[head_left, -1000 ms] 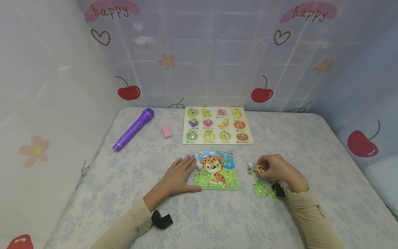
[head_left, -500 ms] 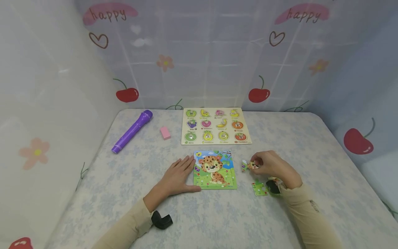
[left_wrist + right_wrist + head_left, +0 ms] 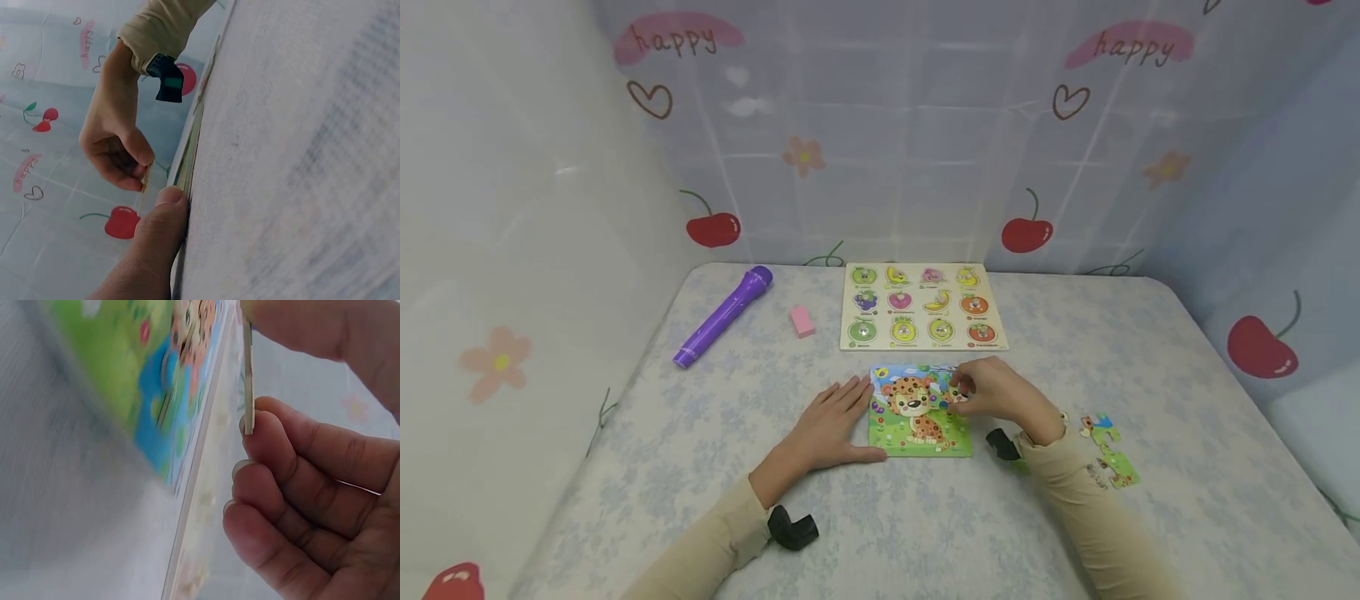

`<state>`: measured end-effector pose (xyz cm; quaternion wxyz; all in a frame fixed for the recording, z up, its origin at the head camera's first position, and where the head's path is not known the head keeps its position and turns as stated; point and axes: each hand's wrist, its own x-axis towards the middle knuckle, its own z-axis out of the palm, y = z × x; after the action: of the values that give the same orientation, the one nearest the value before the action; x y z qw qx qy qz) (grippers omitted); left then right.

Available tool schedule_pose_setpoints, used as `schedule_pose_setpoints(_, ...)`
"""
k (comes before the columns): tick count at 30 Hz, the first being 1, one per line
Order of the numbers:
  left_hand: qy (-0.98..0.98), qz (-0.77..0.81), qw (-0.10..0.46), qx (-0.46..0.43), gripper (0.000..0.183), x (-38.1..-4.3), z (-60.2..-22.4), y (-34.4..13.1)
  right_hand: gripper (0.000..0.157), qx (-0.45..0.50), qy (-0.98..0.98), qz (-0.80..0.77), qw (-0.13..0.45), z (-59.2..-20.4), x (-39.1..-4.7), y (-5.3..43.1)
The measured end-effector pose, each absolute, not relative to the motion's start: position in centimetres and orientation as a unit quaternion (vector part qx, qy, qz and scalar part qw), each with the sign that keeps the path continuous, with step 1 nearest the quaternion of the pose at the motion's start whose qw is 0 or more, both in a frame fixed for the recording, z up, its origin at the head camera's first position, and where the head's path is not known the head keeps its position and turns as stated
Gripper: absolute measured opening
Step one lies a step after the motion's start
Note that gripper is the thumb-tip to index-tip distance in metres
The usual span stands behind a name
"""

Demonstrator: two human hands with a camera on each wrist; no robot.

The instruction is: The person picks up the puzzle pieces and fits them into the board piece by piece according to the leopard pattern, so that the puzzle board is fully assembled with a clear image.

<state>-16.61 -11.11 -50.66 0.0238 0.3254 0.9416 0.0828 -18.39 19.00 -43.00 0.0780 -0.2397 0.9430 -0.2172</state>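
Observation:
A square leopard picture board (image 3: 898,437) lies on the table. My left hand (image 3: 831,423) rests flat at the board's left side, fingers straight, its thumb (image 3: 164,219) at the near edge. Over the board's right part, my right hand (image 3: 1006,393) pinches a thin jigsaw piece (image 3: 249,387) between thumb and fingers. The right wrist view shows this piece edge-on, raised off the board. More loose jigsaw pieces (image 3: 1105,429) lie to the right of the board, some partly hidden by the right wrist and sleeve.
Behind the leopard board lies a wooden fruit peg board (image 3: 922,310). A pink block (image 3: 802,322) and a purple toy microphone (image 3: 724,317) lie at the back left. A printed curtain (image 3: 895,167) stands along the back and sides.
My right hand has moved left from the loose pieces to above the leopard board, carrying the jigsaw piece. The left hand has stayed in place.

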Motion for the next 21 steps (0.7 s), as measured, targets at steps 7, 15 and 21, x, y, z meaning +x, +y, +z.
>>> schedule_pose_setpoints(7, 0.938, 0.088, 0.025, 0.333, 0.109, -16.7, -50.6, -11.1, 0.023, -0.261, 0.938, -0.212, 0.083, -43.3, -18.5, 15.3)
schedule_pose_setpoints(15, 0.931, 0.118, 0.039, 0.343, 0.11, -16.8, -50.4, -11.3, 0.018, -0.298, 0.927, -0.207, 0.097, -44.0, -18.9, 12.1)
schedule_pose_setpoints(21, 0.93, 0.129, 0.057, 0.341, 0.11, -16.7, -50.4, -11.2, 0.018, -0.29, 0.932, -0.194, 0.1, -44.5, -19.3, 11.2)
